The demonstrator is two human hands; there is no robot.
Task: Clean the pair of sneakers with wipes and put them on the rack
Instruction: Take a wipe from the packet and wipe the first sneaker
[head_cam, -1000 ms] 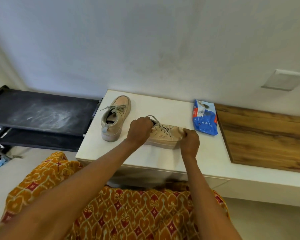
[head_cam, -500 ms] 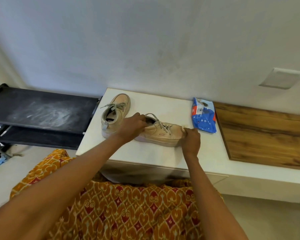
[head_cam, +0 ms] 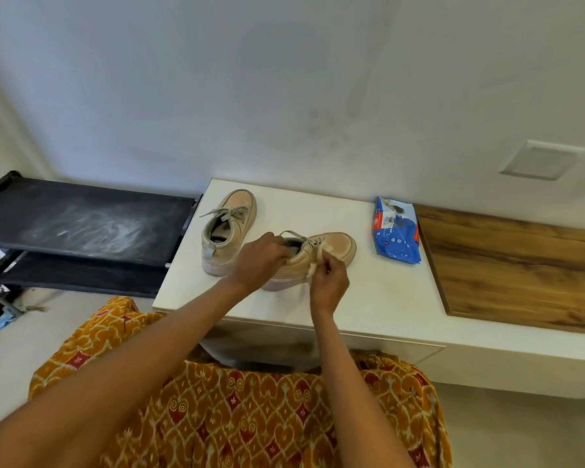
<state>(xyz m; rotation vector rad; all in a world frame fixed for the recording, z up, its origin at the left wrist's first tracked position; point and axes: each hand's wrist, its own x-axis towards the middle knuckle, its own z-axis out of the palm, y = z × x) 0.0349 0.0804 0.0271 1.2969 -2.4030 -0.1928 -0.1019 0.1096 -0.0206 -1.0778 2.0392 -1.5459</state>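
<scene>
Two beige sneakers stand on the white counter [head_cam: 379, 298]. The near sneaker [head_cam: 338, 246] points right; my left hand [head_cam: 260, 258] grips its heel opening. My right hand [head_cam: 330, 280] pinches a small white wipe [head_cam: 318, 261] against that sneaker's near side, by the laces. The far sneaker [head_cam: 228, 226] stands upright to the left, toe toward the wall, untouched. A blue pack of wipes [head_cam: 397, 233] lies to the right. The black shoe rack [head_cam: 81, 221] stands left of the counter, its top shelf dusty.
A wooden panel [head_cam: 520, 271] covers the counter's right part. A wall plate [head_cam: 542, 160] sits on the white wall above it. My patterned orange garment [head_cam: 244, 407] fills the foreground. Clutter lies on the floor under the rack [head_cam: 0, 315].
My right hand has moved from the near sneaker's toe to its side by the laces, with the wipe. The near sneaker's toe has swung further from me. The far sneaker has not moved.
</scene>
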